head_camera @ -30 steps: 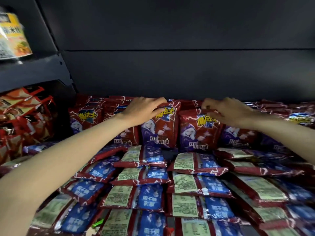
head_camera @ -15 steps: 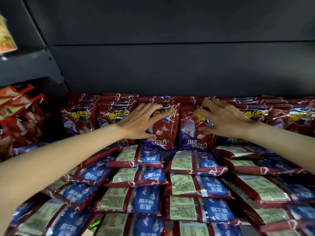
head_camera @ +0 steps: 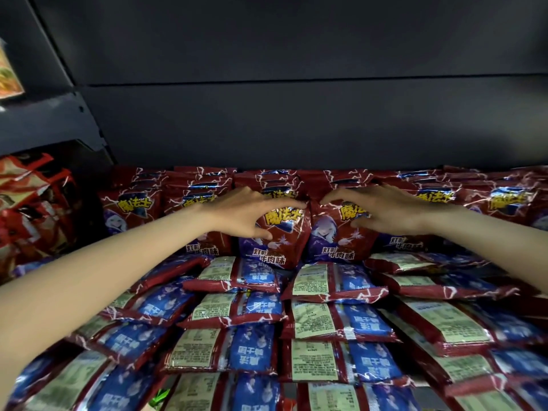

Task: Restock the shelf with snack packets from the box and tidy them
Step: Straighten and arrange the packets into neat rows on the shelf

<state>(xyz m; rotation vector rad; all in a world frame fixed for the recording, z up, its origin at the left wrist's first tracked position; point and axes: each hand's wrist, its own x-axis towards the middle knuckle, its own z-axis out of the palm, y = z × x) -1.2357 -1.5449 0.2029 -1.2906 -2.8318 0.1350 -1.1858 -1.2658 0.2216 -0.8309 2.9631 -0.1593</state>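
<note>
Red snack packets with yellow lettering stand upright in rows at the back of the shelf. My left hand (head_camera: pixel 243 213) rests on the top of one upright packet (head_camera: pixel 277 241) in the middle, fingers spread over its upper edge and thumb on its front. My right hand (head_camera: pixel 382 212) lies the same way on the neighbouring upright packet (head_camera: pixel 335 235). The two hands almost meet between these packets. In front, several packets (head_camera: pixel 323 321) lie flat with their blue and green backs up, in overlapping rows. The box is not in view.
The dark back panel (head_camera: pixel 296 120) of the shelf rises behind the packets. At the left stands a dark shelf bracket (head_camera: pixel 44 123) with orange-red packets (head_camera: pixel 26 209) below it and a yellow packet (head_camera: pixel 9 75) above.
Both hands have shifted up onto the top edges of the two middle upright packets and come closer together. The view has dropped slightly toward the shelf.
</note>
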